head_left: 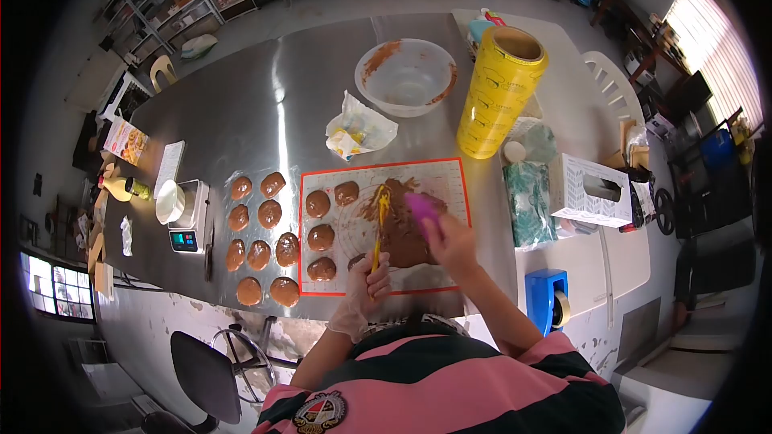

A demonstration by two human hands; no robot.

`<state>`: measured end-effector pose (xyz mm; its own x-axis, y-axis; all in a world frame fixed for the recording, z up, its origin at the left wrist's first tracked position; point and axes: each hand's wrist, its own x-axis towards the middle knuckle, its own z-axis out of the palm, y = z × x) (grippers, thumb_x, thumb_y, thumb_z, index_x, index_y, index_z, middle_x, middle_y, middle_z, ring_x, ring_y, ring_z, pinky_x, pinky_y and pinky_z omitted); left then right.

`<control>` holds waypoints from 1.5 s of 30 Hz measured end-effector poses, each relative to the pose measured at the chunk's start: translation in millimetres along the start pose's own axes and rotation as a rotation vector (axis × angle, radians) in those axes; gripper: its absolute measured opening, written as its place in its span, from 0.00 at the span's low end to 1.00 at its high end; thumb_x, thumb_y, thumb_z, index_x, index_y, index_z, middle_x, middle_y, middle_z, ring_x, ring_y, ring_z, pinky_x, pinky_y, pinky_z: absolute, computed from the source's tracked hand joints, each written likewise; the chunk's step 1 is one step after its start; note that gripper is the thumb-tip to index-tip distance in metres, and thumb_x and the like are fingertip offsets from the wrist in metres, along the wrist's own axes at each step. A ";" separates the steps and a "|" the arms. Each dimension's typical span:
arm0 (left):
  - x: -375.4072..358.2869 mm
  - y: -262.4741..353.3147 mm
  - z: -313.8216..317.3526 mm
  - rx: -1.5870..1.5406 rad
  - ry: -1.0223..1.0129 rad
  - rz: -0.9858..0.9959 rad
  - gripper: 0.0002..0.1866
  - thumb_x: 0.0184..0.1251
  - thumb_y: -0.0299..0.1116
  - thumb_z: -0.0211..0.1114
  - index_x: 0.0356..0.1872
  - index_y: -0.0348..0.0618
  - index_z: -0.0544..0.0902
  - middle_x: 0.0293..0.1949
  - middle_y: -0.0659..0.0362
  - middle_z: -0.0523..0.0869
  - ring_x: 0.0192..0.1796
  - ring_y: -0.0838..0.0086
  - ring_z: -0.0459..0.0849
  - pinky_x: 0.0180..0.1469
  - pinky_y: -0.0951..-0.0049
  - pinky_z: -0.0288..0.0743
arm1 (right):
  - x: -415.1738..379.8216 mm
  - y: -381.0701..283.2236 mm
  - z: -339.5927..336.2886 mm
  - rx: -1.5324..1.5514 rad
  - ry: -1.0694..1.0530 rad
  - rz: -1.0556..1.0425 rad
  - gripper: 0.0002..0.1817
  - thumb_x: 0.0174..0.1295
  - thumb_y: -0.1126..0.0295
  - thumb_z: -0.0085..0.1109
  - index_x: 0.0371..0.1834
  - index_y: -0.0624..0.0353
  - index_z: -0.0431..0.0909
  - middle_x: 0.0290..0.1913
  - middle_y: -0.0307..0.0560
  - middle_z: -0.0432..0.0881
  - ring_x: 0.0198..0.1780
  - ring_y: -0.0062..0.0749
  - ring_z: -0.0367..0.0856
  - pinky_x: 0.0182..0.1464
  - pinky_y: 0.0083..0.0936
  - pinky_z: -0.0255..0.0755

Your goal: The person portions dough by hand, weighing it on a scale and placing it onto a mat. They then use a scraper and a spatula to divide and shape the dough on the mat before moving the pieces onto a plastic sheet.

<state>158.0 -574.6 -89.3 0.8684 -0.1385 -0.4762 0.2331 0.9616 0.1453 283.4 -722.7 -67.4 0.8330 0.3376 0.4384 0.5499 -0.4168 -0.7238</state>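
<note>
My left hand [366, 285], in a clear glove, is closed around the handle of a long yellow utensil [378, 245] whose head is smeared with brown dough. My right hand [452, 247] grips a purple scraper [422, 209], tilted over the brown dough [402, 245] spread across the mat. This red-bordered baking mat [446, 173] lies on the steel table in front of me. Several flattened dough portions [320, 237] sit along its left side, one partly hidden by my left hand. More dough pieces [269, 213] rest on clear film left of the mat.
A smeared plastic bowl [406, 80] and a crumpled wrapper [358, 133] are beyond the mat. A tall yellow film roll [503, 92] stands at right, near a white box [591, 193] and a blue tape dispenser [547, 301]. A digital scale [189, 217] is at left.
</note>
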 end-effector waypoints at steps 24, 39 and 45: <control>-2.0 -17.9 18.4 0.181 0.064 -0.178 0.18 0.70 0.50 0.41 0.23 0.54 0.64 0.08 0.72 0.53 0.07 0.86 0.49 0.08 0.84 0.45 | 24.0 24.2 8.7 -0.143 -0.030 -0.009 0.09 0.56 0.70 0.53 0.40 0.57 0.77 0.27 0.47 0.78 0.23 0.38 0.78 0.23 0.32 0.70; -5.5 -15.9 21.3 0.319 0.071 -0.153 0.19 0.69 0.51 0.43 0.21 0.53 0.63 0.09 0.70 0.54 0.09 0.84 0.49 0.09 0.82 0.44 | 7.8 13.7 3.8 -0.161 -0.049 -0.120 0.11 0.56 0.69 0.53 0.42 0.55 0.76 0.28 0.43 0.78 0.22 0.41 0.76 0.22 0.31 0.70; -5.4 -22.8 23.6 0.529 0.149 -0.101 0.19 0.68 0.52 0.45 0.21 0.53 0.64 0.10 0.70 0.55 0.10 0.84 0.51 0.13 0.82 0.45 | 10.0 4.5 4.7 -0.164 -0.032 -0.139 0.08 0.58 0.66 0.52 0.36 0.56 0.76 0.26 0.46 0.78 0.23 0.42 0.77 0.23 0.33 0.71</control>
<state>158.4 -601.4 -69.6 0.7676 -0.1519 -0.6226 0.5337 0.6895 0.4898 293.9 -717.3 -68.8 0.7471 0.4274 0.5090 0.6646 -0.4948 -0.5600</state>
